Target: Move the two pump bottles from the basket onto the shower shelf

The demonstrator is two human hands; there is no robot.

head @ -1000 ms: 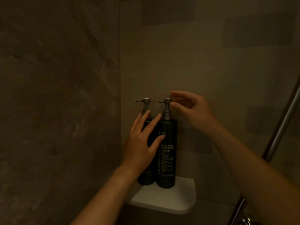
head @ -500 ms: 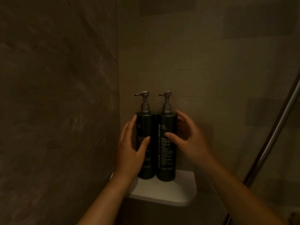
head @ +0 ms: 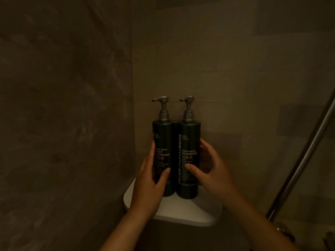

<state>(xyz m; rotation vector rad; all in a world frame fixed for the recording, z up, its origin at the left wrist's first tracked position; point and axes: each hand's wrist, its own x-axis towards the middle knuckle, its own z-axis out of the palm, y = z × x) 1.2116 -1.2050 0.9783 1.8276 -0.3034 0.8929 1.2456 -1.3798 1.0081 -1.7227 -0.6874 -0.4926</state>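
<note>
Two dark green pump bottles, silver pumps, upright, touching, on white corner shelf (head: 183, 212). Left hand (head: 150, 185) fingers wrapped around cleanser bottle (head: 164, 140); right hand (head: 213, 171) fingers gripping shampoo bottle (head: 188, 142).

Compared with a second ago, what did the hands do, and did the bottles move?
The right hand dropped from the shampoo bottle's pump to its body; the left hand wrapped the body cleanser bottle. Both bottles stayed upright, side by side on the white shelf.
</note>
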